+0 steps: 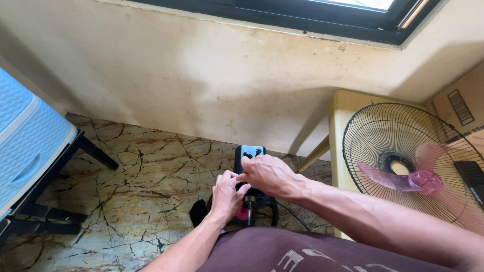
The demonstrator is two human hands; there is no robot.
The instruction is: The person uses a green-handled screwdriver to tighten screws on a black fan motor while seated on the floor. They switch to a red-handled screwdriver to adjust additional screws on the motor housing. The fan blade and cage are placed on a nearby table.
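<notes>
A black fan base (250,151) with two round knobs on its top panel stands upright on the marble floor (141,166). My right hand (269,175) curls over its upper part, fingers closed on the body just below the knobs. My left hand (227,194) grips lower down, beside a short dark post with a pink fitting (244,212). The curved black foot of the base (274,210) shows under my hands. What lies between my palms is hidden.
A fan head with a black wire guard (403,161) and pink blades (426,181) leans at the right against a pale yellow stool (340,108). A light blue drawer unit (25,141) on a black frame stands left. A stained wall (201,75) rises behind.
</notes>
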